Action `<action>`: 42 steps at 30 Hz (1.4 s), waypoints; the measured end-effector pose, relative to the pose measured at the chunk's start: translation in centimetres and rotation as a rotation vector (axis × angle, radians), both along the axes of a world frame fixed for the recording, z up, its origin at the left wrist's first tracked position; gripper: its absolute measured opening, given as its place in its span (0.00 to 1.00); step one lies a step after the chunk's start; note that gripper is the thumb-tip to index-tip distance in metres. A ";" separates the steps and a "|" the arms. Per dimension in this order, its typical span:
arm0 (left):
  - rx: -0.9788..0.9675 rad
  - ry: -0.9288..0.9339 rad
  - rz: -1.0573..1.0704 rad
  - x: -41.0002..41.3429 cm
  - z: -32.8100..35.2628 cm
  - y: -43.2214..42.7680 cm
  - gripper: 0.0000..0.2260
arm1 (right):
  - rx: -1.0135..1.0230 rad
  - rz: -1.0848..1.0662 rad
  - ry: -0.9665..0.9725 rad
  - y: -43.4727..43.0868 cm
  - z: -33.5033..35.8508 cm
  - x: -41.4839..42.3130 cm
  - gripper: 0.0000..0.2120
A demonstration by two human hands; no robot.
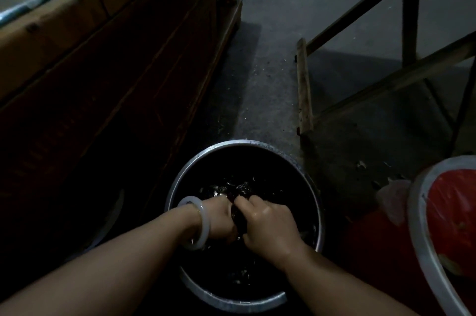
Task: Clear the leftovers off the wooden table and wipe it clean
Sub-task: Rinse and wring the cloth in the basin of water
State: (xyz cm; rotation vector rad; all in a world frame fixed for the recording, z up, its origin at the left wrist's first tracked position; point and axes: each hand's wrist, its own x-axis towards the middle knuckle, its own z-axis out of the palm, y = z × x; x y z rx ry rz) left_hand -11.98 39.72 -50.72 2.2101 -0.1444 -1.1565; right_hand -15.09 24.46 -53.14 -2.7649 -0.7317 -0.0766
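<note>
A round metal basin (177, 181) stands on the floor below me, dark inside with wet glints of water. Over it my left hand (219, 217) and my right hand (268, 225) both grip a dark wet cloth (238, 217), which shows only as a narrow strip between them. A white bangle circles my left wrist. The wooden table (77, 40) rises along the left, its top edge at the upper left and its side in deep shadow.
A second metal basin (418, 212) lined with a red plastic bag sits at the right edge. A wooden frame (305, 89) with slanted bars stands at the upper right. Grey concrete floor with crumbs runs between table and frame. A white object with a cord lies far back.
</note>
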 end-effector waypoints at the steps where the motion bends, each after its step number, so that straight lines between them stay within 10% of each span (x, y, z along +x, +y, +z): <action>1: -0.008 0.058 0.034 0.0 0.2 0.2 0.04 | 0.002 0.018 -0.054 0.1 -0.2 0.1 0.30; 9: -0.153 0.160 0.247 0.5 1.9 0.8 0.09 | 0.017 -0.077 -0.088 0.3 0.2 -0.7 0.36; 12: -0.123 -0.173 0.380 0.9 1.2 1.1 0.31 | 0.256 -0.449 0.421 0.6 2.4 0.6 0.23; 16: 0.044 -0.811 0.024 -0.9 0.3 0.8 0.37 | 0.932 -0.774 1.056 1.2 3.6 2.3 0.07; 24: -0.162 -1.291 -0.399 -0.2 -0.1 1.7 0.19 | 0.814 -0.455 1.875 -0.7 6.5 2.6 0.08; 29: -0.148 -1.238 -0.543 0.0 0.6 1.7 0.13 | 0.672 -0.424 1.769 -0.5 7.3 1.7 0.06; 35: 0.064 -1.028 -0.575 0.6 -0.1 0.8 0.10 | 0.527 -0.512 1.186 0.8 6.6 0.6 0.01; 42: 0.208 -0.643 -0.312 0.7 -0.4 0.4 0.04 | 0.130 -0.406 0.747 1.7 4.9 1.1 0.13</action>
